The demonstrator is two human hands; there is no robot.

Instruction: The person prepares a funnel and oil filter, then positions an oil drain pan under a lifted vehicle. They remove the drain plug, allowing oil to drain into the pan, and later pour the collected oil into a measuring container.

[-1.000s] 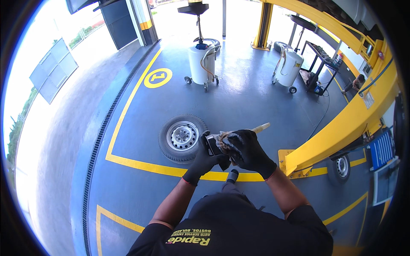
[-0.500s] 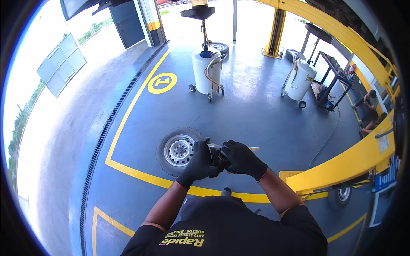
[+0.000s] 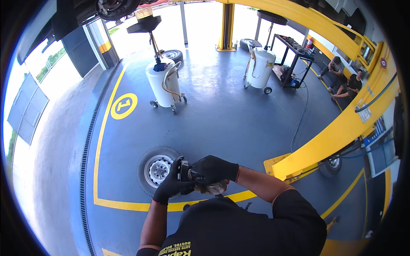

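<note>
Both my hands wear black gloves and work close together in front of my chest. My left hand is closed around a small dark part with metallic edges, holding it upright; its kind cannot be made out. Fingers bent, my right hand meets that part from the right. Below the right hand's fingers shows a greyish, pale-ended piece, blurred and partly covered by the glove. Beyond my left hand, a tyre on a silver steel wheel lies flat on the floor.
Two white wheeled oil drainers stand farther off. A yellow lift arm slopes across the right side. Near a black tool cart, two people sit by the wall. A hose lies on the floor.
My view has shifted, bringing the lift arm and seated people further in. My hands have moved lower and left in the picture, and the right elbow is raised outward. The pale stick beside my right hand no longer shows.
</note>
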